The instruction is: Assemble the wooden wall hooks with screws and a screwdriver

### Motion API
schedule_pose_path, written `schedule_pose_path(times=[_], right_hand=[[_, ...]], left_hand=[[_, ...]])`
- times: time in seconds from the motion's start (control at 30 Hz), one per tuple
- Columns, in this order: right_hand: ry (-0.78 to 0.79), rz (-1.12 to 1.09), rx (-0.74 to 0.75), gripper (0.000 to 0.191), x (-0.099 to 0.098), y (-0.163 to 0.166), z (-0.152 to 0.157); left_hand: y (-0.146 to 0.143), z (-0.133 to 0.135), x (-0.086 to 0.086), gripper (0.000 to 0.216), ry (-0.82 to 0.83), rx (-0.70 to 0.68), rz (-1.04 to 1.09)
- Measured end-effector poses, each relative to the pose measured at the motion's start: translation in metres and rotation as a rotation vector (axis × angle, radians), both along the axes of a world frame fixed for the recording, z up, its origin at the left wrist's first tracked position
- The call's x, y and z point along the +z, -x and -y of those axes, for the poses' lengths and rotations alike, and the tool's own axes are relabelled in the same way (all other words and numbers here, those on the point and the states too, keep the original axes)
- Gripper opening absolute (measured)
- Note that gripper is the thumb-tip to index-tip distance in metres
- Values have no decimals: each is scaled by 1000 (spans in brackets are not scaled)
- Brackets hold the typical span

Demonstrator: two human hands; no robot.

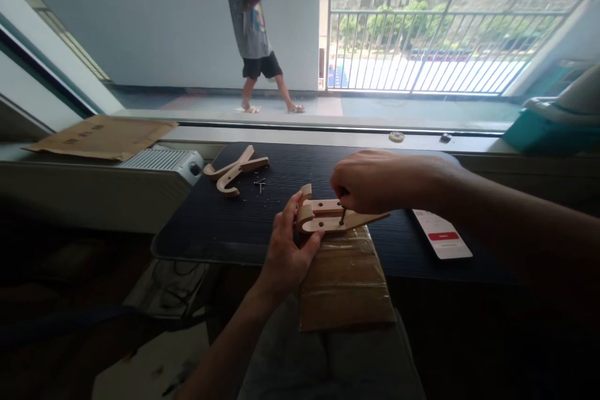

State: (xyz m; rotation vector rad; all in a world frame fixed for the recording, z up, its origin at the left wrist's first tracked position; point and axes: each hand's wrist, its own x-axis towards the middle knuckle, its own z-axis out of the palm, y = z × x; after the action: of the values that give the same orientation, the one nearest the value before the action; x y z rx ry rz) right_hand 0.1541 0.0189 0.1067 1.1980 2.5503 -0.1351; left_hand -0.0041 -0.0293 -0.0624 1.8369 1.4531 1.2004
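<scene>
My left hand point(287, 249) grips the near end of a wooden hooked piece point(328, 215) with several holes, which rests on a cardboard box point(345, 281) at the front edge of the dark table point(244, 219). My right hand point(372, 182) is closed above that piece, pinching a small dark screw or tool point(342, 217) that stands in one of its holes. Two more wooden hooked pieces point(234, 170) lie crossed on the table to the left. A few loose screws point(260, 184) lie near them.
A phone point(443, 234) with a lit white screen lies on the table to the right. A flat cardboard sheet point(100, 136) and a ribbed grey device point(164, 161) sit at the left. Beyond the window a person point(253, 25) walks along a balcony with a railing point(445, 44).
</scene>
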Motion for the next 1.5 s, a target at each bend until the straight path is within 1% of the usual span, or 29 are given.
schedule_pose_path(times=[0.23,0.4,0.57,0.67,0.77,0.83,0.93,1.1,1.2,1.33,1.4,1.5], right_hand=[[93,29,-41,26,-1,-13,-1],[45,-2,-25,23,-5,-8,1],[44,-40,-73,21,-10,-6,-2],[72,-33,-104,22,-5,-10,0],[74,18,-111,25,4,-10,3],[59,44,-88,25,8,-9,6],[52,52,-39,22,8,-5,7],[56,10,-33,21,0,-2,3],[58,-18,-45,19,-9,-6,-4],[56,-50,-14,18,-23,-16,-14],[60,-47,-26,19,-28,-19,-18],[86,-24,-57,20,-31,-20,-22]], left_hand=[[3,-1,-2,71,-16,-42,24],[3,-1,-4,69,-18,-41,45],[4,-2,-6,67,-15,-44,34],[5,-4,-7,67,-24,-51,23],[7,-6,-8,69,-36,-60,3],[8,-6,-9,69,-40,-65,0],[8,-5,-8,69,-41,-77,7],[7,-3,-4,70,-36,-99,16],[5,-3,-3,70,-37,-93,42],[4,0,-3,70,-52,-90,72],[4,0,-3,71,-68,-113,73],[4,1,-4,73,-78,-110,80]])
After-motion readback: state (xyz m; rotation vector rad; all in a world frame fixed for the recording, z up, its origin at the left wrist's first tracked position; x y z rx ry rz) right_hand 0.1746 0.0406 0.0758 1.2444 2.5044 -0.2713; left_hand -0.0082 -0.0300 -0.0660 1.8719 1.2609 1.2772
